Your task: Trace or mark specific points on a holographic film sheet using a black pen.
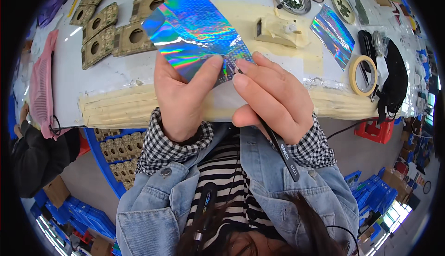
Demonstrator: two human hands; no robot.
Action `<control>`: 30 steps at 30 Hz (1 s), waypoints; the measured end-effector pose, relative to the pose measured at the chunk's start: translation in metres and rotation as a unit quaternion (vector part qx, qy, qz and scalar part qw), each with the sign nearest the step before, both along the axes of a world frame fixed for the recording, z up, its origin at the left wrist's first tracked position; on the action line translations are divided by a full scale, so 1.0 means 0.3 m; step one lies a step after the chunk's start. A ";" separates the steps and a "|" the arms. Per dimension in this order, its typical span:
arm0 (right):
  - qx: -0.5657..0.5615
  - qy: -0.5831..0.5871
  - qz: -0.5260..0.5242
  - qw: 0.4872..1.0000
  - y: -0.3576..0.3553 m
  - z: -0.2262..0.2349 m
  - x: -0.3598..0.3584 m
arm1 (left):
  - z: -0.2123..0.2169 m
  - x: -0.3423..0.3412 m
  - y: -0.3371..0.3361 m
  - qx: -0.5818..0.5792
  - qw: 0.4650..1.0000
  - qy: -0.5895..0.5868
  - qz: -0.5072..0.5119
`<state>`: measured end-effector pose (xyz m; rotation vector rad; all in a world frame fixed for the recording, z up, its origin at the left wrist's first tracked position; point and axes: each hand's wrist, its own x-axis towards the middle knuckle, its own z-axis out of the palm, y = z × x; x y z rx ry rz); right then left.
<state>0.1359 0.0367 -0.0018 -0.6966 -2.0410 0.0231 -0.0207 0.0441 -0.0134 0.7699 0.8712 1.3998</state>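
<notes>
My left hand point(183, 98) grips a shiny holographic sticker sheet point(199, 22) by its near edge, with the thumb lying on top. The sheet is tilted and throws blue and rainbow reflections. Black tweezers point(282, 151) are held in my right hand point(280, 93), their handle pointing back toward my jacket. Their tips meet the sheet's near right corner, beside my left thumb. Whether a small piece sits between the tips is too fine to tell. Just beyond my hands lies the table's edge, covered with layers of masking tape point(120, 103).
Several camouflage-patterned parts with round holes point(95, 47) stand at the left. A tape-wrapped block point(282, 31), a round dish of dark green pieces point(292, 1), another holographic sheet point(333, 35) and a tape roll point(363, 75) lie right. A person's dark sleeve point(39, 158) shows far left.
</notes>
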 end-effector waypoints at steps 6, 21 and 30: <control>0.000 0.060 0.052 0.997 -0.052 0.081 0.102 | -0.031 -0.013 -0.012 0.017 0.999 0.002 0.027; 0.133 0.099 -0.039 0.985 -0.019 0.076 0.172 | -0.036 -0.002 -0.005 0.063 0.998 -0.008 0.011; -0.066 0.011 0.023 0.997 -0.003 0.043 0.022 | 0.011 -0.001 -0.006 0.006 1.000 -0.011 -0.018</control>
